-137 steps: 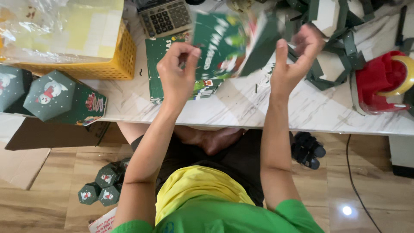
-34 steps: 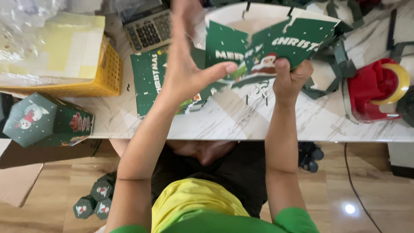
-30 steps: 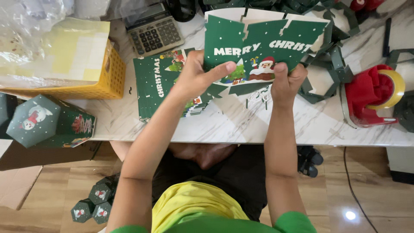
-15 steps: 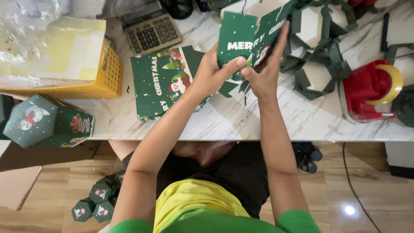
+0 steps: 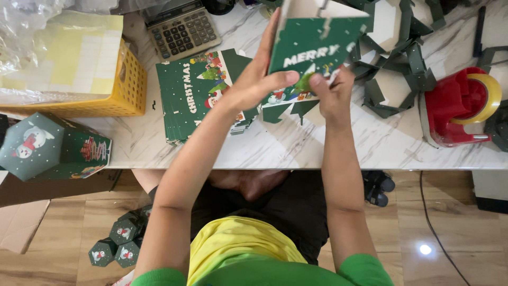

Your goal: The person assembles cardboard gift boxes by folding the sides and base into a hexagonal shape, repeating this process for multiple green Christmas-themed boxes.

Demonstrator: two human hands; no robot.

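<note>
Near the top middle, the left hand and right hand pinch a half-folded green printed cardboard box sheet, not yet a box like the finished green six-sided box at left.

Bright, even overhead light; soft shadows fall under the hands onto the marble worktop. A lamp glare spots the wooden floor. Edges bend slightly.
</note>
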